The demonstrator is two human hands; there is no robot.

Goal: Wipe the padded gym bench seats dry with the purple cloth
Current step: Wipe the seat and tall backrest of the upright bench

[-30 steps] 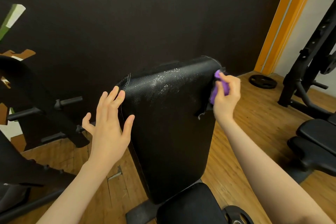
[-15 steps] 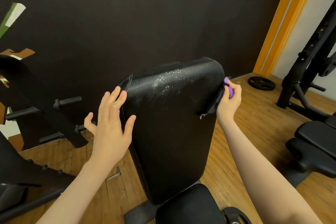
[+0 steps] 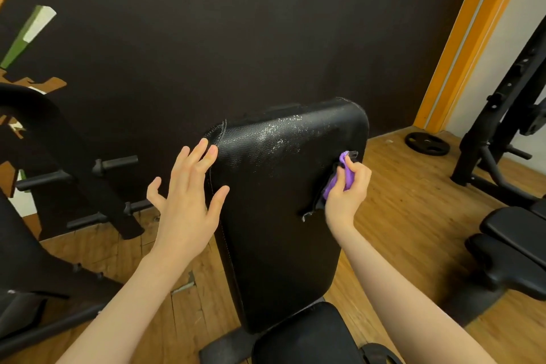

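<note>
Purple cloth (image 3: 346,176) is bunched in my right hand (image 3: 347,189), fingers curled round it, pressed to the right edge of the upright black backrest pad (image 3: 274,216). My left hand (image 3: 187,201) is spread flat, fingertips resting against the pad's left edge. Between them the pad runs lengthwise up and away from me; droplets glisten across its upper part, up and left of the cloth, so my right hand is nearer.
</note>
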